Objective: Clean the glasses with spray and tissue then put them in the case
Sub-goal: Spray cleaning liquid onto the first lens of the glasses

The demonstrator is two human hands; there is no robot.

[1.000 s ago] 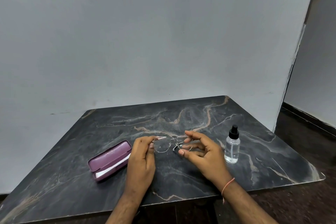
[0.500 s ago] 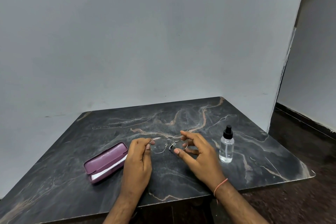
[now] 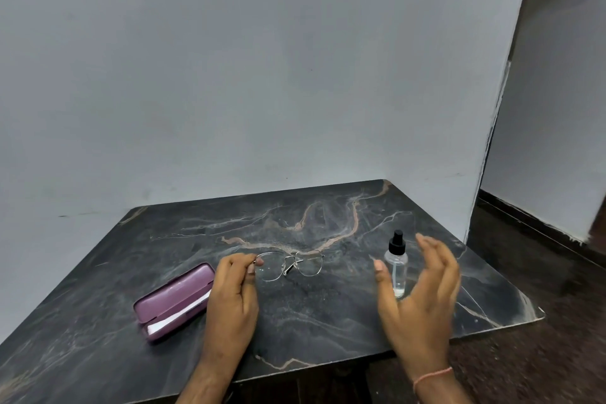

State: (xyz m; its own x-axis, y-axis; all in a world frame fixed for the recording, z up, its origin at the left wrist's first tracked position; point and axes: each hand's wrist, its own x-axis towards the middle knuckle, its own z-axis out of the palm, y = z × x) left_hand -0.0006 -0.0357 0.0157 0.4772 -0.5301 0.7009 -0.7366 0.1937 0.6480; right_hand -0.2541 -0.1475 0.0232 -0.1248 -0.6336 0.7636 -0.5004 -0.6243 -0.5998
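Early days, I reckon. The purple hard-shell case [image 3: 173, 300] lies ajar on the dark marble worktop [image 3: 328, 311], something white inside. Left hand [image 3: 233, 292] pinches the thin wire-frame glasses [image 3: 288, 265]; right hand [image 3: 418, 298] spread, cupping round the clear spray bottle [image 3: 397, 267]. Spraying, wiping, casing look undone.

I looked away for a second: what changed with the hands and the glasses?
The right hand let go of the glasses and swung right, open around the spray bottle, not yet gripping it. The left hand still pinches the glasses' left end. The case stays open, tissue inside.
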